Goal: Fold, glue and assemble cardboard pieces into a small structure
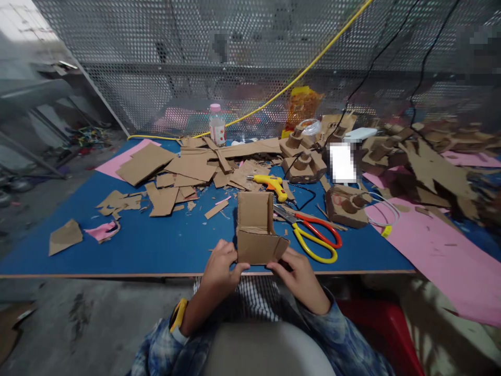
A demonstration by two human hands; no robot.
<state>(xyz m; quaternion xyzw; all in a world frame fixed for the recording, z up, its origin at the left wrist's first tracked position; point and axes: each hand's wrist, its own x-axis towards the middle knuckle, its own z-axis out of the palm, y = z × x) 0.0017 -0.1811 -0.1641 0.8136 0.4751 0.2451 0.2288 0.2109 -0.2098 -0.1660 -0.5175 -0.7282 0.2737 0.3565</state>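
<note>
A small open cardboard box (256, 248) stands at the front edge of the blue table, its back panel upright and a flap sticking out at its right. My left hand (222, 265) is closed on the box's lower left corner, thumb along the bottom front edge. On the opposite side my right hand (296, 271) pinches the lower right corner by the flap. Just right of the box lie scissors (317, 237) with one red and one yellow handle. Behind it rests a yellow glue gun (271, 184), its nozzle pointing left.
Cardboard scraps (191, 172) cover the table's (129, 245) back and left. Cardboard pieces with round tubes (303, 164) stand back right, near a white cable (387, 209) and pink sheets (438, 250). A bottle (217, 125) stands by the perforated metal panel (176, 78).
</note>
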